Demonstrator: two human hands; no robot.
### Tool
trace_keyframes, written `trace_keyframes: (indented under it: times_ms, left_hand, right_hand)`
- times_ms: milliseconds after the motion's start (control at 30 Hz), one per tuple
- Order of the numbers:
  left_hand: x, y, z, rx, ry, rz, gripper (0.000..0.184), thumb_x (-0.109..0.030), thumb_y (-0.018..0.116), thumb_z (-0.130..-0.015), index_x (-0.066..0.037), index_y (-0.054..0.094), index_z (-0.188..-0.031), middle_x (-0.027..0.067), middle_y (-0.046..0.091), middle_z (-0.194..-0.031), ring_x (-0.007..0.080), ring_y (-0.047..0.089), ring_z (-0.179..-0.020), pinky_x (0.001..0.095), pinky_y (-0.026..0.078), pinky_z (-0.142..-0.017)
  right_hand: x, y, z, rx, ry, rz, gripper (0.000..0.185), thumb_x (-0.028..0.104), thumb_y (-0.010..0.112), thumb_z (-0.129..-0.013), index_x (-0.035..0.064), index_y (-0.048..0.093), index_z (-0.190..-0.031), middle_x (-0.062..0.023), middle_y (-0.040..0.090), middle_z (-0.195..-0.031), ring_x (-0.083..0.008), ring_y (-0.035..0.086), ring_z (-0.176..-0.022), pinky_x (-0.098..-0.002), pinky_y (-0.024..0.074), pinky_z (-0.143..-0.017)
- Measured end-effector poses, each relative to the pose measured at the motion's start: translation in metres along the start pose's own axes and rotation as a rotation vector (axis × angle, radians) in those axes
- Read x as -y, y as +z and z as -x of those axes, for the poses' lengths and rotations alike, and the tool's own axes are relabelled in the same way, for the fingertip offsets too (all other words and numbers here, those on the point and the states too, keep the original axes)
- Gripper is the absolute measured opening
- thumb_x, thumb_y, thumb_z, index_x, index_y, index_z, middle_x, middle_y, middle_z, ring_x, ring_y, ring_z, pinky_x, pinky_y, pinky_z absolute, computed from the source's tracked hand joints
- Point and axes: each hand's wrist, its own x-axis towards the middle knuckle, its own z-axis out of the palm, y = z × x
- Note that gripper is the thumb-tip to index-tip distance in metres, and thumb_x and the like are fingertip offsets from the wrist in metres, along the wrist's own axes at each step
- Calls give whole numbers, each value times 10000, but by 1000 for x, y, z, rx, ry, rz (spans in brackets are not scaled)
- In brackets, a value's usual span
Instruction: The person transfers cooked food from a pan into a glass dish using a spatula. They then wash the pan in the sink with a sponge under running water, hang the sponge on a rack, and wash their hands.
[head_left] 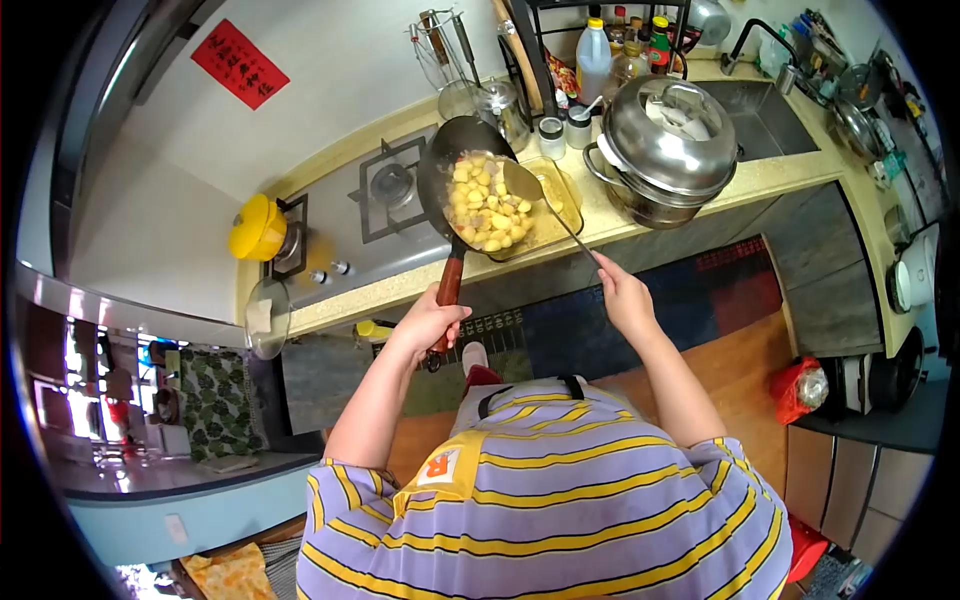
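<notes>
My left hand point(432, 322) is wrapped round the wooden handle of a dark wok point(436, 180), which is tilted to the right over the counter. Small yellow potato chunks point(486, 205) fill its lower side. A spatula point(522, 182) reaches in at the wok's right rim, its long thin handle gripped by my right hand point(622, 292). Under and beside the wok's right edge lies a clear rectangular glass dish point(565, 200). Whether any chunks are in the dish is hard to make out, as the wok covers part of it.
Left of the wok is a gas stove point(340, 215) with a yellow pot point(258, 228) on its far burner. A large lidded steamer pot point(665, 150) stands to the right, before the sink point(765, 115). Small jars point(552, 138) and bottles point(594, 60) line the back.
</notes>
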Motion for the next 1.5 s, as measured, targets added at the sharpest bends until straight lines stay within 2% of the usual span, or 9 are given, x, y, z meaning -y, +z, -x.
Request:
trace_keyframes:
  times_ms: [267, 367, 467, 867, 1067, 1167, 1267, 1367, 1500]
  left_hand:
    - [-10, 0, -6, -11, 28, -142, 362, -60, 655, -852, -4, 392, -1094, -3, 496, -611, 88, 474, -451, 257, 392, -403]
    - [-17, 2, -4, -24, -29, -172, 514, -40, 646, -852, -5, 348, -1270, -10, 489, -606, 87, 465, -442, 248, 385, -413]
    - [-15, 2, -6, -23, 7, -190, 401, -62, 661, -848, 0, 393, -1139, -4, 494, -612, 89, 476, -451, 261, 390, -397]
    - [-26, -8, -2, -85, 50, -308, 398, -57, 661, -846, 3, 408, -1147, 19, 508, -637, 111, 499, -459, 271, 402, -416]
    - [-26, -7, -1, -110, 48, -423, 431, -65, 669, -842, -10, 421, -1191, 30, 523, -679, 118, 516, -481, 281, 417, -448]
    - [-26, -6, 1, -127, 67, -473, 430, -72, 681, -834, -14, 436, -1183, 40, 533, -696, 131, 531, -496, 292, 431, -466]
    - [-27, -8, 2, -160, 65, -532, 429, -82, 692, -825, -14, 448, -1171, 52, 545, -718, 146, 551, -515, 303, 442, -479]
    - [-30, -12, -2, -186, 99, -588, 430, -79, 699, -830, -33, 437, -1168, 36, 513, -718, 132, 520, -507, 294, 416, -463]
    - [-39, -7, 1, -201, 101, -604, 440, -69, 702, -831, -48, 431, -1177, 23, 483, -718, 120, 488, -501, 288, 399, -460]
  right_hand:
    - [-15, -5, 2, -36, -20, -26, 329, 215, 493, -990, 205, 601, -1301, -217, 660, -1072, -400, 630, -994, -433, 520, -835]
    - [-18, -9, 4, -31, -4, -21, 329, 218, 493, -991, 205, 600, -1302, -217, 659, -1086, -397, 630, -1004, -429, 519, -847]
    - [-25, -12, 5, -25, 22, -25, 330, 224, 493, -994, 212, 598, -1306, -215, 659, -1094, -395, 628, -1017, -427, 517, -859]
    - [-47, -18, 7, -16, 59, -98, 336, 246, 473, -1014, 210, 580, -1330, -193, 655, -1153, -365, 625, -1080, -389, 504, -891]
    - [-46, -18, 9, -22, 55, -180, 320, 165, 490, -1009, 97, 587, -1306, -194, 654, -1192, -300, 627, -1140, -302, 471, -937]
    - [-57, -10, 7, -78, -32, -173, 333, 234, 461, -1021, 194, 580, -1328, -191, 649, -1175, -355, 629, -1088, -377, 503, -896]
    - [-44, -15, 8, -66, 6, -64, 326, 212, 491, -1004, 213, 595, -1312, -184, 647, -1179, -363, 645, -1038, -388, 527, -844]
    - [-44, -6, 3, -238, -232, 110, 336, 179, 553, -962, 244, 621, -1285, -143, 687, -1015, -359, 673, -855, -411, 544, -714]
    - [-29, 1, -17, -332, -336, 327, 360, 156, 610, -912, 265, 645, -1254, -101, 578, -768, -326, 624, -653, -424, 515, -587]
